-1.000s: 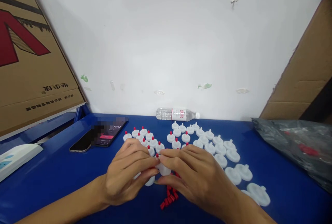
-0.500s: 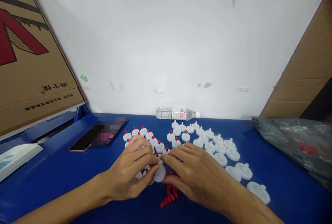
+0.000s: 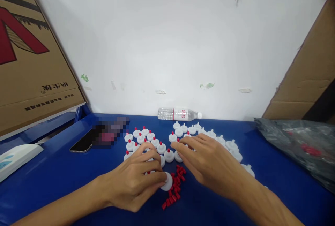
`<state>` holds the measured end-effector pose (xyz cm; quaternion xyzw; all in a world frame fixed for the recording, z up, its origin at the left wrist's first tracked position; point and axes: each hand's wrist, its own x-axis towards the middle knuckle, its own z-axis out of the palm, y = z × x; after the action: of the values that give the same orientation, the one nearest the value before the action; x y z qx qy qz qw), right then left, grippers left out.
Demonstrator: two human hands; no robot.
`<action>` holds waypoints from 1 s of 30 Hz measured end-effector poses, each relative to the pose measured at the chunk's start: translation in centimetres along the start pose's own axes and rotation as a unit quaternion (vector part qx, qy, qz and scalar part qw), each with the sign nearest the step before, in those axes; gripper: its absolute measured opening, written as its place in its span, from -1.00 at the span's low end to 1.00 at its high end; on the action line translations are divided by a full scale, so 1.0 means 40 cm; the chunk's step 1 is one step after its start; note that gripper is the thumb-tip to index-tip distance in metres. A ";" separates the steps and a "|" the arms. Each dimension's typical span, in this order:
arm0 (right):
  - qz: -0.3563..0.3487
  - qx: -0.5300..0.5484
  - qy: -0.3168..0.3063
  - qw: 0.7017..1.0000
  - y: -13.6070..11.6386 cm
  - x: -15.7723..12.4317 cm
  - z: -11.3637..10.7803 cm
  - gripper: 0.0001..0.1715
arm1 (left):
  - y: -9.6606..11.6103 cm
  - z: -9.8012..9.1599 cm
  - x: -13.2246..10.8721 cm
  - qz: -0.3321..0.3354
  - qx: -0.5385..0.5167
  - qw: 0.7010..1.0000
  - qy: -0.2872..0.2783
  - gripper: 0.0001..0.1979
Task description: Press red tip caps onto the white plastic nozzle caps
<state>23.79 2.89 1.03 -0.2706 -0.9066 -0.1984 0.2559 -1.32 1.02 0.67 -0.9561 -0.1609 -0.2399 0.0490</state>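
Observation:
Low at the centre, a white round plastic cap (image 3: 167, 181) is pinched between the fingertips of my left hand (image 3: 138, 177). Its nozzle is hidden by my fingers. My right hand (image 3: 204, 152) hovers over the white caps to the right, fingers stretched forward, with nothing visible in them. Right below my hands lies a loose pile of small red tips (image 3: 176, 184). Left and centre stand several white caps with red tips on top, such as one cap (image 3: 169, 156). Farther right are white caps with bare nozzles (image 3: 231, 144), partly covered by my right hand.
A clear plastic bottle (image 3: 178, 114) lies along the wall. Phones (image 3: 81, 143), partly blurred out, and a white device (image 3: 18, 159) are on the left, beside a large carton (image 3: 39, 72). On the right is a grey plastic bag (image 3: 293, 138) with red pieces inside.
My hands have moved apart. The right one has gone up and right over the white caps, while the left one has shifted slightly down and right with a white cap.

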 end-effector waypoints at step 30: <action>0.080 -0.011 -0.044 0.996 0.058 -0.010 -0.030 -0.77 | -0.026 -0.014 0.005 -0.027 0.028 0.998 -0.048 -0.85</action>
<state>25.87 3.92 2.26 -0.3536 -0.8902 -0.1749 0.2280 -1.72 1.97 1.27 -0.9601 -0.1950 -0.1908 0.0616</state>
